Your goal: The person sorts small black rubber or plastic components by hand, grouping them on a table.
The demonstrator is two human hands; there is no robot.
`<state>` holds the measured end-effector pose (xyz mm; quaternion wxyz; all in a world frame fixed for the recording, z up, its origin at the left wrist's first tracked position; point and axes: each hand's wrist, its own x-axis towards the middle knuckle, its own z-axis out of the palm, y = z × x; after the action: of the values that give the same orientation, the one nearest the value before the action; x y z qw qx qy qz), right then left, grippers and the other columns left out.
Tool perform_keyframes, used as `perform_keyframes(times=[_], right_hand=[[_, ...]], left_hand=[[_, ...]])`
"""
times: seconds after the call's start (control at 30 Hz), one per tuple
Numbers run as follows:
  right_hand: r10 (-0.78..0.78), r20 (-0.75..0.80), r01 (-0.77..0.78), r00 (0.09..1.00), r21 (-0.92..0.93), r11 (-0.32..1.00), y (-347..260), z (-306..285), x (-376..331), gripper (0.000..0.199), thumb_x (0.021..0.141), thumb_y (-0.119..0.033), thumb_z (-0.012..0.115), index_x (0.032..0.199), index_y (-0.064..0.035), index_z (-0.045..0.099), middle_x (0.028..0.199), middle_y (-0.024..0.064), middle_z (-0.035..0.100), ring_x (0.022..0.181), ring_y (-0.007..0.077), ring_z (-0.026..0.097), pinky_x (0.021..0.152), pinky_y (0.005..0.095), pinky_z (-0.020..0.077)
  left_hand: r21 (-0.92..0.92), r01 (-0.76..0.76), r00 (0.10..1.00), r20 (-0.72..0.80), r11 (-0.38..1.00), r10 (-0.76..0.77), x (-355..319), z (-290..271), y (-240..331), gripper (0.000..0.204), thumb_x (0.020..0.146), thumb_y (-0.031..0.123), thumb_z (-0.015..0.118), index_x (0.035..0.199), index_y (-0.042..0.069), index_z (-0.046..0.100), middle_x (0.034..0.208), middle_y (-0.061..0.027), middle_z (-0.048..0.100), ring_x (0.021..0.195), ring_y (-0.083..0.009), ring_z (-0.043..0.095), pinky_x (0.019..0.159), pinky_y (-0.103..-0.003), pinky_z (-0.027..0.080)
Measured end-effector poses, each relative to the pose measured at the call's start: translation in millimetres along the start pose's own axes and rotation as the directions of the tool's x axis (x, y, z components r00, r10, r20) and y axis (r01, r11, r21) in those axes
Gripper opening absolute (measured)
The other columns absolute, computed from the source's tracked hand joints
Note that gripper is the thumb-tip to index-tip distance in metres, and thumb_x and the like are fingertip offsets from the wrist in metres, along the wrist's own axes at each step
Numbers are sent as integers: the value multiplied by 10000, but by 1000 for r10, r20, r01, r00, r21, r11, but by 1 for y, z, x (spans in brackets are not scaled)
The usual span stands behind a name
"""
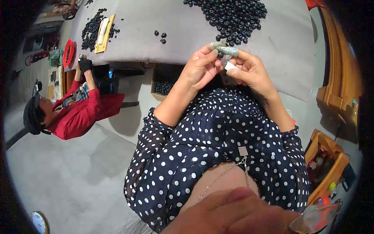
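In front of my chest, over the table's near edge, both hands meet. My left hand point(202, 68) pinches a small round black piece point(221, 55) between thumb and forefinger. My right hand point(251, 70) is closed beside it, with a small flat white piece point(231, 66) between its thumb and fingers; its exact kind is unclear. Pale greenish wrapping covers the forefinger tips of both hands. Just beyond my hands lies a big pile of round black pieces point(233, 19), many with ring-shaped tops. Several loose black pieces point(163, 35) lie farther left on the table.
The grey-covered table point(144, 31) stretches ahead. Under its edge, a cardboard box point(159, 96) holds dark pieces. At left, a person in red point(80, 117) works near a red tray point(69, 54), a yellow board point(104, 34) and another black pile point(91, 31). Wooden furniture point(337, 58) stands right.
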<state>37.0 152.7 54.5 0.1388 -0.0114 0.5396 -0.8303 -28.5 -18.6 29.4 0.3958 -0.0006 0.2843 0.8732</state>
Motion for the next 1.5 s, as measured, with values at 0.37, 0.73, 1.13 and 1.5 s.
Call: perform_keyframes(times=[0.37, 0.73, 1.13, 1.5], right_hand=[[16, 14, -16, 1000, 4, 1000, 9, -3, 3, 338, 834, -130, 651, 1135, -22, 540, 823, -16, 598, 573, -4, 473, 466, 143, 361], [58, 21, -58, 998, -23, 998, 6, -5, 4, 353, 839, -152, 654, 1154, -24, 561, 833, -6, 626, 574, -7, 475, 470, 143, 374], [52, 50, -49, 997, -58, 997, 12, -11, 7, 332, 845, -177, 646, 1135, -35, 570, 885, 3, 646, 604, -7, 490, 481, 139, 377], [72, 65, -71, 995, -18, 997, 15, -12, 6, 359, 845, -163, 640, 1169, -34, 553, 865, -3, 644, 611, -4, 497, 486, 145, 382]], left_hand=[[-41, 8, 999, 36, 999, -6, -5, -4, -5, 317, 889, 121, 575, 1193, 43, 530, 980, -58, 614, 763, -125, 580, 700, -268, 522], [27, -3, 1000, -7, 1000, 4, -8, -8, -4, 270, 884, 92, 576, 1145, 32, 544, 932, -48, 614, 719, -105, 571, 713, -272, 526], [42, -1, 999, -40, 999, 3, -10, -8, -7, 231, 881, 84, 577, 1105, 34, 552, 901, -40, 608, 703, -100, 567, 709, -272, 526], [32, 2, 996, -88, 999, 1, -8, -9, -10, 227, 874, 77, 584, 1095, 32, 558, 881, -40, 605, 704, -105, 566, 714, -291, 525]])
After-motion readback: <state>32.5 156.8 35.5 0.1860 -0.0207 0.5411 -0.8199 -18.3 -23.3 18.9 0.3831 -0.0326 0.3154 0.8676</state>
